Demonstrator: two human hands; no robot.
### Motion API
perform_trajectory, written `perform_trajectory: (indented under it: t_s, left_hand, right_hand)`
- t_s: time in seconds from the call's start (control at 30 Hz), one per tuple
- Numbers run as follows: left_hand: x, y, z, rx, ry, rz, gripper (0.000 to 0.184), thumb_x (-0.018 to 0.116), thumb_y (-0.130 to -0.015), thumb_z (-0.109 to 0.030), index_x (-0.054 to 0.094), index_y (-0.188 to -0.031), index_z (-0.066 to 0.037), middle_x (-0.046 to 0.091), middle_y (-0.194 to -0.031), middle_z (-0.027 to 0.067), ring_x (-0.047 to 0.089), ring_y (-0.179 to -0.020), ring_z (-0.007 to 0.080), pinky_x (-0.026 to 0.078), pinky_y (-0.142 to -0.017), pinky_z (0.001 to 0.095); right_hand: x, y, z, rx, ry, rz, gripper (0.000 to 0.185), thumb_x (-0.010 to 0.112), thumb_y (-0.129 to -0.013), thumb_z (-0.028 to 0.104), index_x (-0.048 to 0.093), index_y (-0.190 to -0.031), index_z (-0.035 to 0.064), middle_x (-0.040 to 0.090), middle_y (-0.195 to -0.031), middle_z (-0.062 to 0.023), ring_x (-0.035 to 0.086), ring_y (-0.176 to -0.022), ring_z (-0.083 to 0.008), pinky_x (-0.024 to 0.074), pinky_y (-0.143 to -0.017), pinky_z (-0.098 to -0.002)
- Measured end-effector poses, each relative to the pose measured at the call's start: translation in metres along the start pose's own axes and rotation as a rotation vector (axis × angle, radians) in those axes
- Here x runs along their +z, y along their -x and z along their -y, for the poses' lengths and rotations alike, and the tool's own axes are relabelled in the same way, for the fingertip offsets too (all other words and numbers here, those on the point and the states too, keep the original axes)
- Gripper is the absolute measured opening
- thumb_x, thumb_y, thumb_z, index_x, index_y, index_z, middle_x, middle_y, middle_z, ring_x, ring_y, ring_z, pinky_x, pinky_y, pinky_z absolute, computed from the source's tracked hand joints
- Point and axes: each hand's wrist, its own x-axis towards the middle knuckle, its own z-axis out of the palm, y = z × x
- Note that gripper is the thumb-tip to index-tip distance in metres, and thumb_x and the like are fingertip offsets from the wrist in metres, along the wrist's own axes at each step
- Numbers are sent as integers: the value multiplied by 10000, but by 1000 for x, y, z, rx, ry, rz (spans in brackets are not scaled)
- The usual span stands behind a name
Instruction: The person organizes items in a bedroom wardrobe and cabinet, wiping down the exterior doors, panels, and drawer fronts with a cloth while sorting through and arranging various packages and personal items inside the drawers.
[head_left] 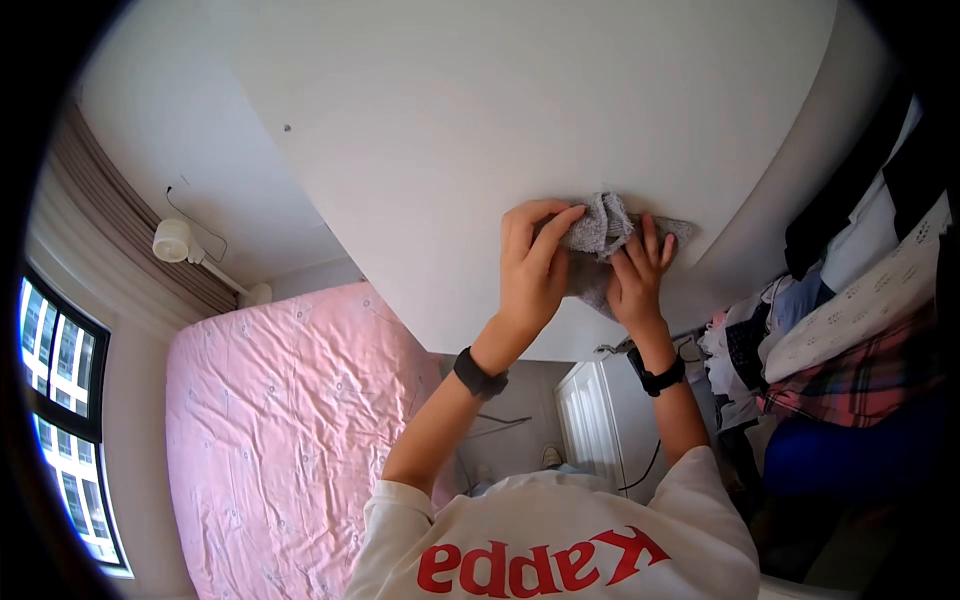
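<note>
A grey knitted cloth [601,228], bunched and folded, lies against a large white panel [500,110] that looks like a wardrobe door. My left hand [533,262] pinches the cloth's left side between thumb and fingers. On the right side, my right hand [638,272] has its fingers over the cloth and presses it to the panel. One end of the cloth pokes out past the right fingertips, and another part hangs below, between the hands. Black bands circle both wrists.
A bed with a pink sheet [300,420] stands at the left, near a window [65,410] and a brown curtain [150,210]. A white lamp [175,241] is beyond the bed. Clothes [850,290] hang at the right. Below is a white ribbed panel [592,415].
</note>
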Motion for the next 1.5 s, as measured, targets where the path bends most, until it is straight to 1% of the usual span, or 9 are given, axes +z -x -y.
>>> perform_trajectory:
  t_s: [0.23,0.43,0.67,0.9,0.97,1.1,1.23,1.43,1.5]
  left_hand:
    - [-67,-65,14,16,-285,-212,424,533,-644,83,579,-1038,-64,428,-1179,140,384,-1110,292,335,-914,394]
    - [-139,-85,64,-199,-343,-491,639,556,-783,-46,230,-1332,-32,217,-1395,154,219,-1291,286,208,-1031,416]
    - [-178,-27,166,-715,459,-189,507,332,-948,-374,403,-1248,28,486,-1217,126,459,-1117,212,370,-930,309]
    - [-183,-6,126,-999,154,-303,426,322,-952,-302,408,-1241,-1,443,-1252,119,457,-1107,220,382,-923,332]
    - [-182,7,112,-788,295,-475,177,396,-825,-121,461,-942,-6,435,-762,30,399,-664,123,385,-591,280]
    - [-197,35,60,-861,186,-534,317,384,-808,-63,443,-1098,51,506,-1084,164,489,-963,241,391,-867,340]
    - [-218,71,-17,-808,72,-423,420,418,-868,-187,412,-1204,64,482,-1168,189,479,-1026,258,393,-879,358]
    - [-256,111,-120,-619,169,54,462,512,-834,-173,346,-1205,46,397,-1153,179,418,-1030,274,337,-907,371]
    - [-253,114,-147,-505,172,173,395,554,-781,-192,428,-1087,23,470,-955,139,449,-856,237,368,-812,381]
  right_hand:
    - [-9,-111,68,11,-53,-16,347,430,-798,35,569,-1106,115,427,-1336,-38,336,-1272,-241,109,-1036,-483]
    - [25,-167,131,-103,-146,-34,429,460,-771,50,516,-1192,118,389,-1365,-14,314,-1286,-177,195,-1026,-408]
    - [62,-163,172,-172,-228,68,449,483,-793,98,468,-1241,127,330,-1399,-6,281,-1299,-176,181,-1040,-406]
    - [65,-117,195,-74,-208,166,521,514,-806,146,389,-1311,164,280,-1426,-16,244,-1316,-193,209,-1027,-445]
    - [62,-101,205,-18,-219,161,588,563,-788,182,352,-1337,175,252,-1437,-37,222,-1326,-227,210,-1014,-508]
    - [51,-64,237,47,-276,102,632,612,-748,250,362,-1321,152,255,-1426,-64,196,-1324,-276,157,-1004,-553]
    - [10,-33,264,73,-377,76,640,574,-751,280,352,-1325,106,213,-1438,-117,140,-1340,-312,4,-1040,-546]
    - [-64,15,307,274,-641,-251,684,472,-775,350,273,-1332,6,166,-1409,-239,118,-1305,-435,21,-1023,-575]
    - [-94,26,320,331,-565,-265,680,457,-807,362,231,-1342,7,193,-1391,-240,155,-1294,-418,63,-1034,-540]
